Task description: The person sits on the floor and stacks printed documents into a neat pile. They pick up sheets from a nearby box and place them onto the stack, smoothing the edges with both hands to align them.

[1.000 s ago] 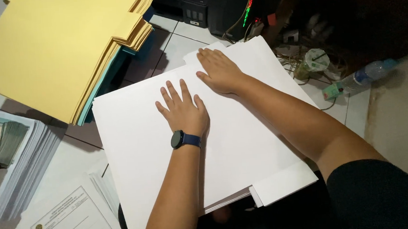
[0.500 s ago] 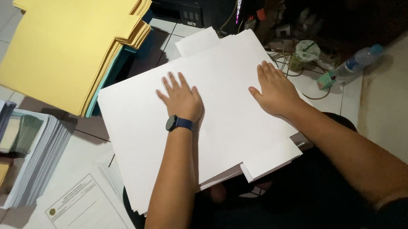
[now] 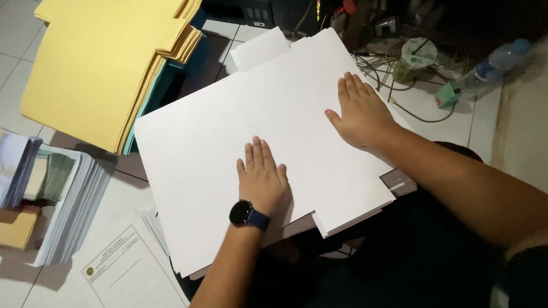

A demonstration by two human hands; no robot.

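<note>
Both hands flat, gripping nothing: left hand (image 3: 261, 177) and right hand (image 3: 361, 112) press a large white folded card sheet (image 3: 196, 146), yellow folder stack (image 3: 106, 56) at ten o'clock.

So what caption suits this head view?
Both hands, left hand and right hand, press flat on a white folder beside yellow folders.

Bare forearms; a black wristwatch (image 3: 247, 214) on the left wrist.
</note>
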